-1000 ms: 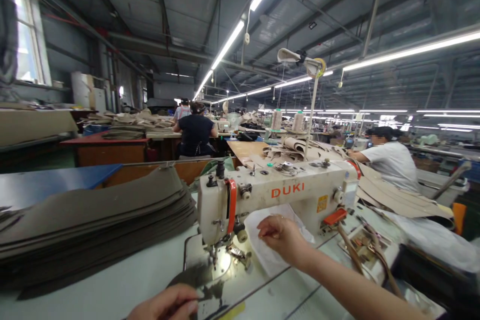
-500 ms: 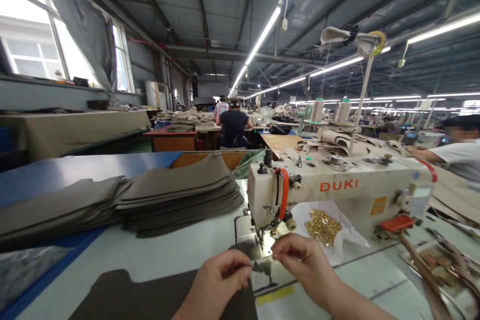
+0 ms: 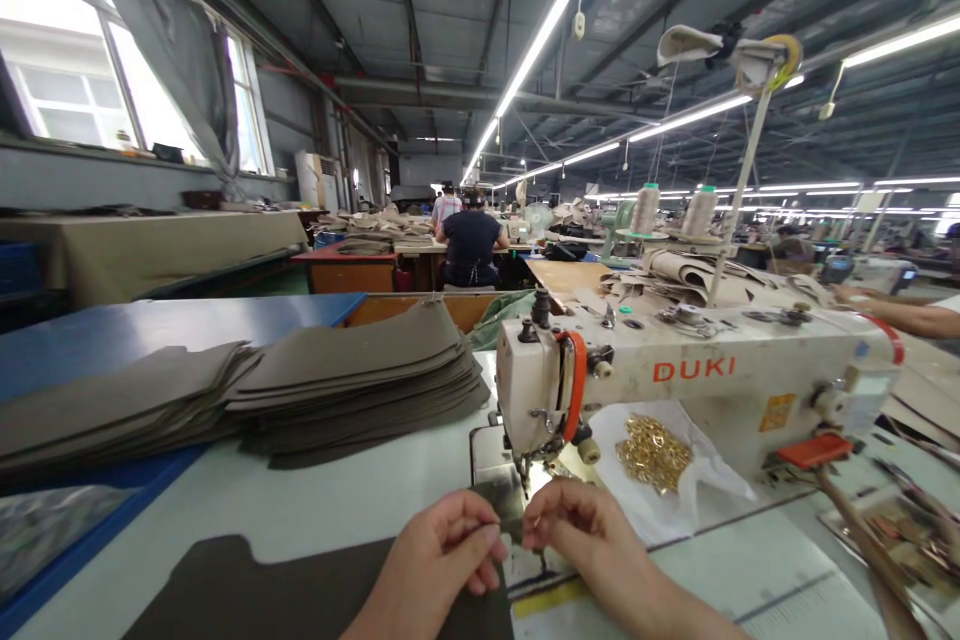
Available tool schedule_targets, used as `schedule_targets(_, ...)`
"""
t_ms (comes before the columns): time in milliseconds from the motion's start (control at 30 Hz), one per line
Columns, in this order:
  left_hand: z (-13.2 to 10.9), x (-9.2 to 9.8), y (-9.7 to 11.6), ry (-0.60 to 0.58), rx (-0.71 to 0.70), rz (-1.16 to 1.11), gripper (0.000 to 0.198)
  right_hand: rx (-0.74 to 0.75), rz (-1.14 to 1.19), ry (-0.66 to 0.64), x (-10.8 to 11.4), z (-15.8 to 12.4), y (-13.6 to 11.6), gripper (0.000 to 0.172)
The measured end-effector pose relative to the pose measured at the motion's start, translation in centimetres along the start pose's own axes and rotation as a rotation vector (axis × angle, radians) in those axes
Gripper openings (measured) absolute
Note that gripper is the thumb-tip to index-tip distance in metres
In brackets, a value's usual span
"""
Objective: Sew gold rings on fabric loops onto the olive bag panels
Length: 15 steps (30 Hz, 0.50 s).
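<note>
My left hand [image 3: 446, 555] is closed, thumb pressed to the fingers, over the right part of a dark brown-grey panel [image 3: 292, 585] that lies flat on the table. Just to its right, my right hand [image 3: 585, 535] also makes a pinch, in front of the needle area of a white sewing machine [image 3: 694, 360] lettered DUKI. The two sets of fingertips are close but apart. Whatever they hold is too small or hidden to make out. Behind my right hand, a heap of gold-coloured metal pieces [image 3: 652, 455] rests on a white sheet [image 3: 709, 500].
Stacks of dark cut panels [image 3: 360, 370] stand left of the machine. At the right lies a box of small parts [image 3: 915, 540]. Thread cones [image 3: 645, 210] rise behind the machine. A co-worker's arm [image 3: 900, 310] reaches in from the right; another person [image 3: 471, 245] sits ahead.
My right hand has moved left, closer to my left hand, its fingers more curled. My left hand has stayed near the same place. The view has shifted slightly.
</note>
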<state>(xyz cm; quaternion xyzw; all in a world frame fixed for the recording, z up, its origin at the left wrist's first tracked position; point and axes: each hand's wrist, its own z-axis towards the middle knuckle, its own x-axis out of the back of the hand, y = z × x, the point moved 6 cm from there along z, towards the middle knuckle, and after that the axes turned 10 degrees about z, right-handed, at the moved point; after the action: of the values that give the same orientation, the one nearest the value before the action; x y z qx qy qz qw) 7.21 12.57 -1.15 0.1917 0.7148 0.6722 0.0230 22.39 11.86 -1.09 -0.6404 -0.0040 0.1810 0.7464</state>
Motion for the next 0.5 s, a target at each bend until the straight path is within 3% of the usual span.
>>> schedule_targets(167,-0.2,0.2,0.0,0.009,0.004,-0.027,0.026,-0.019,0.040,0.028,0.5,0.1,0.5,0.033)
schedule_targets(333,0.0,0.3,-0.3,0.005,-0.015,-0.034,0.028,-0.001,0.193,0.063,0.5,0.2,1.1,0.040)
schedule_targets(500,0.2,0.3,-0.8,-0.010,-0.044,-0.015,0.027,-0.049,0.176,0.043,0.4,0.3,1.4,0.039)
